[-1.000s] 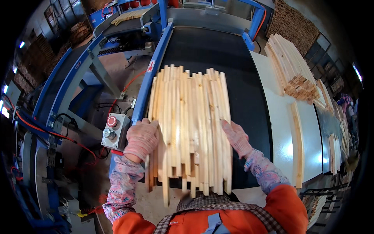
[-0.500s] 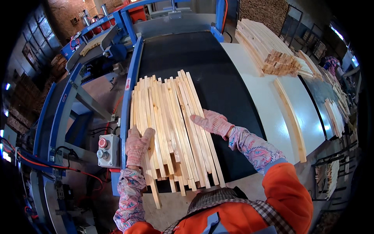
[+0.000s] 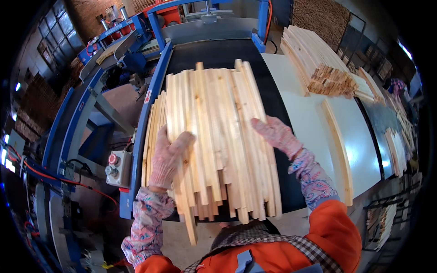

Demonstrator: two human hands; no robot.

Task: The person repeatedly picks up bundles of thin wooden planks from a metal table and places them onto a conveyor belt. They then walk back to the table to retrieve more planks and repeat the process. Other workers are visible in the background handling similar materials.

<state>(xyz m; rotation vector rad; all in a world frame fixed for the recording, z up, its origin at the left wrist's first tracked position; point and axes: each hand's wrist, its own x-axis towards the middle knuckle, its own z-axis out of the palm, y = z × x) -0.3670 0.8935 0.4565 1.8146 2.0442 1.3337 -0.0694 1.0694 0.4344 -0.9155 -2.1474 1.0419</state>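
Observation:
Between my two gloved hands is a wide bundle of pale wooden strips [image 3: 214, 123], pressed together side by side and raised a little off the black belt. Its ends are uneven, with one strip jutting out at the near left. My left hand [image 3: 167, 158] is closed on the bundle's left edge, thumb lying over the top. On the right edge my right hand [image 3: 278, 136] grips likewise, thumb on top; the fingers beneath the wood are hidden on both sides. More wooden strips [image 3: 154, 123] lie on the belt, showing left of the bundle and partly hidden under it.
The black conveyor belt [image 3: 191, 54] runs away from me between blue rails [image 3: 159, 86] to a blue frame. A grey control box [image 3: 119, 168] stands at its left. To the right, a white table [image 3: 300, 104] carries stacked strips [image 3: 318, 59] and one loose strip [image 3: 339, 150].
The bundle has come up off the belt, held in both hands, and moved slightly to the right, with other strips now showing at its left. My right hand has shifted right.

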